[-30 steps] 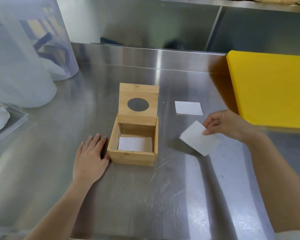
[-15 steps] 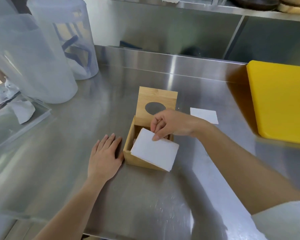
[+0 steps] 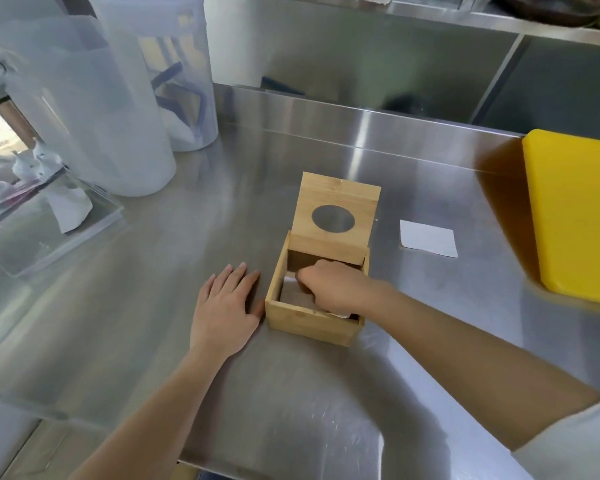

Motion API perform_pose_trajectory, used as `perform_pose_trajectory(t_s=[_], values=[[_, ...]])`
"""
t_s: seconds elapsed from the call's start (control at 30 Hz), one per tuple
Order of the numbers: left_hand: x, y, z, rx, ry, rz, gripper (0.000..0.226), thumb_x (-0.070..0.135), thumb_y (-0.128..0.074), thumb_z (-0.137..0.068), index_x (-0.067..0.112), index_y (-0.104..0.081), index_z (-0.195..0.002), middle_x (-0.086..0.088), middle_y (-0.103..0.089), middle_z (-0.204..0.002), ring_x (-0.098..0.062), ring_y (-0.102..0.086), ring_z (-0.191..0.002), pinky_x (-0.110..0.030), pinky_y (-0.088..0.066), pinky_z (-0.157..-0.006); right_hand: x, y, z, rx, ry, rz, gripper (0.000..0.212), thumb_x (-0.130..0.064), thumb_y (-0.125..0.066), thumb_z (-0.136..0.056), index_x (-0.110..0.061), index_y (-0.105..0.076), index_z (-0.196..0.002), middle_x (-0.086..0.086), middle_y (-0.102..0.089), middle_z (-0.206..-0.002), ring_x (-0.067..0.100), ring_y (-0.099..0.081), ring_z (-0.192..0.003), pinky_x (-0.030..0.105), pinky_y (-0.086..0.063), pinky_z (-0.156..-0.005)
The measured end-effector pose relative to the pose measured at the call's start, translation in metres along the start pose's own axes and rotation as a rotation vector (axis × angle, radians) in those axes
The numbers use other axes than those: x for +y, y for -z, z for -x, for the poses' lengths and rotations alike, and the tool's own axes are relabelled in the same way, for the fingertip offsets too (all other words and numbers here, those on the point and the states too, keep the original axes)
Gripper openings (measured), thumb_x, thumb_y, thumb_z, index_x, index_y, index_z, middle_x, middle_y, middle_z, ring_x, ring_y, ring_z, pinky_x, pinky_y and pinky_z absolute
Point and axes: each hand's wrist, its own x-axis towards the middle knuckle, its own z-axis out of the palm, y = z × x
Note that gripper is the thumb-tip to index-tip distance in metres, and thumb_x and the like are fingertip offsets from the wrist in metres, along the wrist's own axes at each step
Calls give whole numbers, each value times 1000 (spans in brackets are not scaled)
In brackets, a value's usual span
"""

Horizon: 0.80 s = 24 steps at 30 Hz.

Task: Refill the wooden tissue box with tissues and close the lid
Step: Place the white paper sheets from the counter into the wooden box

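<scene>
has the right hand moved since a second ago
Yes. The right hand went left from near the loose tissue into the open wooden box, pressing a tissue down.

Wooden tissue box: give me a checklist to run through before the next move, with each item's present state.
1. Lid up and clear of the opening: ok.
2. Left hand flat on the counter against the wooden tissue box, steadying it: ok.
3. Right hand down inside the box on the tissues: ok.
4. Tissues lying flat: cannot tell, one corner shows near the front wall.
5. Spare tissue within reach on the counter: ok.
6. Lid closed: not ok.
</scene>
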Motion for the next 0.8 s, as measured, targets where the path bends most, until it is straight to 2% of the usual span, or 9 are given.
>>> perform_pose_trajectory(t_s=[0.07, 0.17, 0.23, 0.33, 0.5, 0.6, 0.7, 0.73, 0.8], values=[[0, 0, 0, 5, 5, 1, 59, 48, -29, -82, 28, -40, -136, 1, -35, -150, -18, -23, -142, -36, -12, -116, 2, 2, -6, 43, -22, -17, 16, 8, -42, -83, -7, -48, -85, 2, -39, -67, 21, -42, -64, 27, -27, -46], [-1, -2, -1, 13, 1, -11, 63, 52, -23, -80, 28, -41, -135, 1, -36, -150, -19, -24, -141, -35, -13, -116, 2, 2, -11, 76, -29, -40, 19, 8, -39, -84, -10, -40, -82, 2, -39, -65, 21, -40, -62, 29, -27, -47], [-1, -3, -1, 25, -3, -17, 69, 55, -17, -77, 27, -43, -135, 1, -38, -149, -19, -26, -141, -36, -14, -116, 0, 0, -11, 82, -25, -53, 20, 8, -39, -85, -10, -41, -92, 4, -39, -65, 21, -41, -61, 30, -29, -48], [-2, -4, -1, 30, 1, -20, 72, 56, -15, -76, 27, -44, -134, 0, -38, -148, -19, -27, -140, -36, -15, -116, -1, -2, -12, 72, -26, -42, 36, 8, -40, -84, -7, -39, -117, 5, -41, -66, 20, -42, -60, 34, -36, -51], [-1, -3, -1, 31, 1, -2, 72, 56, -15, -75, 26, -44, -134, 0, -39, -148, -20, -27, -140, -37, -15, -116, -2, -3, -12, 83, -51, -8, 34, 5, -42, -86, -5, -42, -118, 5, -42, -66, 18, -41, -57, 31, -33, -47], [-2, -3, -2, 33, 0, -9, 72, 56, -15, -76, 27, -45, -134, 0, -39, -148, -20, -27, -140, -36, -15, -115, -3, 5, -6, 29, -23, -53, 26, -7, -47, -88, -9, -44, -114, 10, -57, -87, 23, -51, -73, 38, -46, -59], [-3, -3, -2, 24, -8, -22, 71, 55, -14, -75, 28, -43, -134, 1, -38, -149, -19, -26, -140, -36, -15, -115, -2, 18, 4, -1, 52, -106, 20, -20, -51, -90, -11, -49, -108, 8, -62, -100, 25, -56, -84, 41, -50, -73], [-3, -4, -2, 21, -10, -19, 71, 54, -15, -75, 27, -43, -134, 1, -38, -149, -19, -26, -140, -36, -15, -115, -2, 24, 11, 13, 80, -165, 23, -24, -53, -90, -12, -52, -109, 6, -63, -102, 22, -57, -88, 39, -50, -77], [-3, -4, -2, 18, -10, -17, 71, 53, -16, -74, 27, -43, -134, 0, -38, -149, -19, -25, -140, -37, -16, -115, -2, 39, 26, 60, 121, -371, 26, -27, -57, -89, -13, -58, -110, -1, -64, -101, 7, -58, -84, 25, -49, -78]])
